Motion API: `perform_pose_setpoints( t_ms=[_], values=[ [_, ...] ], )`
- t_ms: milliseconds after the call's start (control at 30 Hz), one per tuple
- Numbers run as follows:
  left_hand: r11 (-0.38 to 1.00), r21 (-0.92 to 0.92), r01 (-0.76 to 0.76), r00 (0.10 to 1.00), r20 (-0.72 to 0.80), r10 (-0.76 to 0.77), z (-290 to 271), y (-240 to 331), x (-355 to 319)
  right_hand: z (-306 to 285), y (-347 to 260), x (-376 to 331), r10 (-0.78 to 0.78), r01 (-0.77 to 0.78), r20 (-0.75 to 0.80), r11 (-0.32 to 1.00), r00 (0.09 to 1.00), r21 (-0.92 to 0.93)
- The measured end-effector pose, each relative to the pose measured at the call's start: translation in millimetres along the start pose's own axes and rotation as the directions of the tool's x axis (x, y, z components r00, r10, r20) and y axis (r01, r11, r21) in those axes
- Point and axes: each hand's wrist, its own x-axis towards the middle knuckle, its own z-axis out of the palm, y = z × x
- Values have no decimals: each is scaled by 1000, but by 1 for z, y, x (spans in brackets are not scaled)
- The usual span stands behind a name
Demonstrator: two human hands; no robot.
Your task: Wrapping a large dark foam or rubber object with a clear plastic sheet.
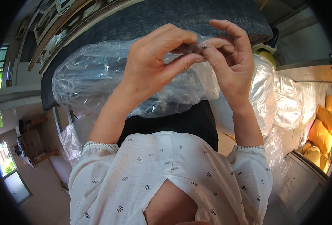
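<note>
Clear plastic film [87,71] lies bunched in front of me, partly over a long dark grey fabric surface [151,18]. My left hand [156,56] is closed, with thumb and fingertips pinching a gathered edge of the film. Close against it, my right hand [231,60] pinches the film between thumb and fingers, its index finger raised and bent. The two thumbs nearly meet. A small dark spot shows at the right thumb's tip, too small to make out. The exact grip is partly hidden behind the fingers.
Wooden slats and frames [57,30] stand at the far left. More shiny plastic-wrapped material [285,97] lies on the right, below a wooden board [304,72]. Orange cushions [320,135] are piled at the right edge. A wooden stand [35,142] is at the left.
</note>
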Motion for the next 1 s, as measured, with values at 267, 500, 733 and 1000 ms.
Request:
perform_pose_setpoints(
  t_ms=[267,500,733,1000],
  values=[
    [976,-154,151,987,-29,-157,-13,5,-15,10,-18,-9,-188,242,173,890,967,-387],
    [987,-103,121,970,-200,-139,-30,15,-32,29,-6,-33,-390,425,174,860,904,-283],
    [991,136,-11,983,-182,36,-47,43,-75,41,16,-23,430,-493,271,838,861,235],
    [825,556,-98,714,-538,448,-290,77,-177,-20,82,-5,662,-225,-336,612,670,758]
  ],
)
